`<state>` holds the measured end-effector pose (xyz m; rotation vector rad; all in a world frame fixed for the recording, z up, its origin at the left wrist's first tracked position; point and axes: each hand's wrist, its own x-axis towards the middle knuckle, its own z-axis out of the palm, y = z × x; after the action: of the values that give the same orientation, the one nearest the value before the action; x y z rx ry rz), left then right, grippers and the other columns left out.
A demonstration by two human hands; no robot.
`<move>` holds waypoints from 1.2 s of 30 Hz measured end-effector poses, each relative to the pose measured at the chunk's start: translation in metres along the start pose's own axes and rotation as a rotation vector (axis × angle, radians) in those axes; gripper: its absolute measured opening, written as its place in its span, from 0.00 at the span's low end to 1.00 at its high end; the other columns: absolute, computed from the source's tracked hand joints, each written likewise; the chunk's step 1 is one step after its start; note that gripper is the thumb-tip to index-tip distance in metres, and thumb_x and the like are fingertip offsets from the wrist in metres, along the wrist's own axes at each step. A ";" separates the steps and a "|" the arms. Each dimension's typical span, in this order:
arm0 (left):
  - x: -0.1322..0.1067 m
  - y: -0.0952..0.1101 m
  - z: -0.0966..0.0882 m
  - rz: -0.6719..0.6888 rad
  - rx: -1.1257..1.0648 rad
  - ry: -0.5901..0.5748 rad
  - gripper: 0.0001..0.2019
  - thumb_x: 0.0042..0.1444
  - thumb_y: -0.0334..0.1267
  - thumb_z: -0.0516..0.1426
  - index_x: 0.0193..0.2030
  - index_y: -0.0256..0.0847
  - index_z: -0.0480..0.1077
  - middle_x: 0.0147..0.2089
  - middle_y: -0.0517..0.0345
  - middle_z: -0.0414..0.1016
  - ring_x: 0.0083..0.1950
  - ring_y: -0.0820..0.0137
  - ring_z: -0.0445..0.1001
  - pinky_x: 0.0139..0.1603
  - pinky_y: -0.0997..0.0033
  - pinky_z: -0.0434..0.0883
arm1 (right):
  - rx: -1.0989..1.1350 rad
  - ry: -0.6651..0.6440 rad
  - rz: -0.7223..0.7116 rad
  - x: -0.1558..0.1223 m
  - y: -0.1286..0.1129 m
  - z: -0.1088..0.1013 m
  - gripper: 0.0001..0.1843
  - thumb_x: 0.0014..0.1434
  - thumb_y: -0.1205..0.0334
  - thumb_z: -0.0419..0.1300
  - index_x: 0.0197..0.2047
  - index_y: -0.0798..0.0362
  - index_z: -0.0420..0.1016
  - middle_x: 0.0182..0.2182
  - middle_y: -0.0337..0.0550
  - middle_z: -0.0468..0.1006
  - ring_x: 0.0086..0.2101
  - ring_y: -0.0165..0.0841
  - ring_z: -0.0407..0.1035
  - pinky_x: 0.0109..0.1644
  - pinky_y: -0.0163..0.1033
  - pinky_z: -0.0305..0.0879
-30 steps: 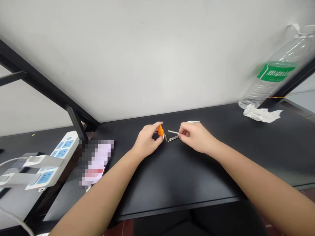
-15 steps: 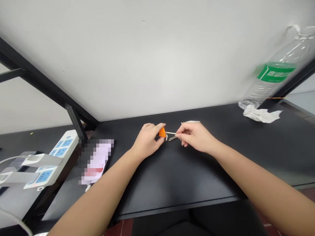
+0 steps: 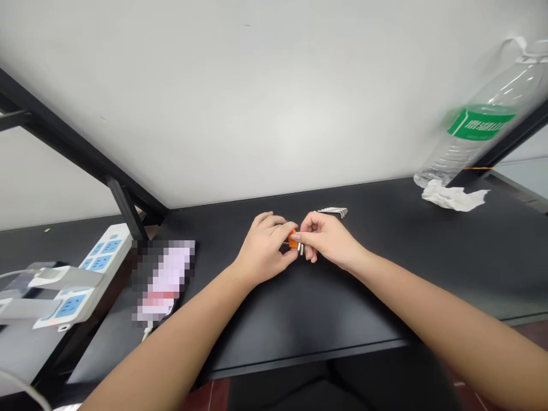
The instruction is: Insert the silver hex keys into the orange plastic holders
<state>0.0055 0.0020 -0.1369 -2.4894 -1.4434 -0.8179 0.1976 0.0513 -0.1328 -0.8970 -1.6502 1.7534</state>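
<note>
My left hand [image 3: 263, 248] and my right hand [image 3: 327, 242] meet over the black table [image 3: 299, 308], fingertips touching. Between them sits a small orange holder [image 3: 293, 238], pinched by my left thumb and fingers. Short silver metal rods [image 3: 301, 249], like hex keys, stick out below it, and my right hand's fingers are closed on them. Just behind my right hand, several more silver rods [image 3: 334, 212] lie loose on the table.
A clear plastic bottle with a green label [image 3: 475, 125] leans at the back right above a crumpled white tissue [image 3: 454, 197]. A white power strip with blue sockets [image 3: 81, 274] and a blurred phone [image 3: 165, 279] lie at the left. A black frame bar [image 3: 124, 208] stands behind.
My hands have come together: the right hand slid the silver rods left into the orange holder, and the long rod that showed between the hands is now mostly hidden.
</note>
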 end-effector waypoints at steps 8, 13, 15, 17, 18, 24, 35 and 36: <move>-0.005 -0.011 -0.002 -0.147 0.020 -0.002 0.18 0.55 0.35 0.61 0.53 0.44 0.69 0.37 0.60 0.76 0.37 0.68 0.74 0.43 0.65 0.71 | -0.729 0.091 -0.257 0.000 0.000 -0.020 0.14 0.68 0.57 0.58 0.34 0.54 0.76 0.30 0.41 0.76 0.32 0.30 0.70 0.39 0.36 0.64; -0.009 -0.026 -0.001 -0.243 0.017 -0.002 0.21 0.56 0.35 0.60 0.58 0.44 0.68 0.40 0.60 0.77 0.39 0.67 0.76 0.46 0.64 0.73 | -1.144 -0.083 -0.268 0.004 0.015 -0.029 0.09 0.66 0.66 0.58 0.44 0.53 0.80 0.43 0.46 0.75 0.40 0.32 0.71 0.43 0.38 0.65; -0.009 -0.027 0.000 -0.230 0.021 0.002 0.22 0.57 0.35 0.60 0.59 0.44 0.68 0.40 0.60 0.78 0.40 0.67 0.76 0.47 0.64 0.73 | -1.196 -0.079 -0.263 0.003 0.016 -0.025 0.09 0.66 0.67 0.57 0.45 0.54 0.79 0.44 0.47 0.74 0.40 0.33 0.71 0.42 0.37 0.65; -0.009 -0.026 0.000 -0.220 0.023 -0.002 0.22 0.57 0.35 0.61 0.59 0.44 0.68 0.40 0.60 0.78 0.40 0.67 0.76 0.48 0.63 0.73 | -1.248 -0.068 -0.269 0.002 0.015 -0.021 0.10 0.66 0.68 0.57 0.47 0.54 0.78 0.44 0.47 0.74 0.41 0.33 0.71 0.42 0.37 0.64; -0.009 -0.026 0.000 -0.220 0.025 -0.008 0.22 0.57 0.35 0.61 0.59 0.44 0.68 0.40 0.60 0.78 0.40 0.67 0.76 0.48 0.63 0.73 | -1.276 -0.065 -0.269 0.002 0.014 -0.019 0.10 0.67 0.67 0.56 0.48 0.54 0.78 0.44 0.47 0.74 0.41 0.34 0.71 0.42 0.37 0.64; -0.007 -0.024 0.001 -0.229 0.025 -0.036 0.22 0.56 0.35 0.61 0.59 0.44 0.68 0.40 0.61 0.78 0.40 0.67 0.76 0.50 0.65 0.73 | -1.350 -0.040 -0.244 0.002 0.013 -0.019 0.14 0.68 0.65 0.55 0.54 0.52 0.77 0.45 0.47 0.73 0.41 0.34 0.71 0.41 0.38 0.64; -0.007 -0.025 0.002 -0.252 -0.009 -0.004 0.22 0.57 0.37 0.60 0.59 0.43 0.69 0.39 0.60 0.79 0.38 0.68 0.76 0.50 0.65 0.73 | -1.484 -0.109 -0.208 -0.005 0.007 -0.017 0.12 0.69 0.64 0.53 0.44 0.54 0.78 0.41 0.48 0.71 0.35 0.32 0.67 0.34 0.37 0.54; -0.008 -0.026 0.003 -0.242 -0.011 -0.010 0.23 0.57 0.37 0.60 0.60 0.43 0.69 0.39 0.60 0.79 0.39 0.68 0.76 0.50 0.64 0.73 | -1.506 -0.112 -0.203 -0.007 0.006 -0.017 0.12 0.69 0.65 0.53 0.41 0.54 0.78 0.40 0.48 0.71 0.35 0.33 0.67 0.32 0.37 0.52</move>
<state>-0.0179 0.0106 -0.1466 -2.3592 -1.7720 -0.8556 0.2155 0.0554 -0.1382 -1.0804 -2.9365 0.1380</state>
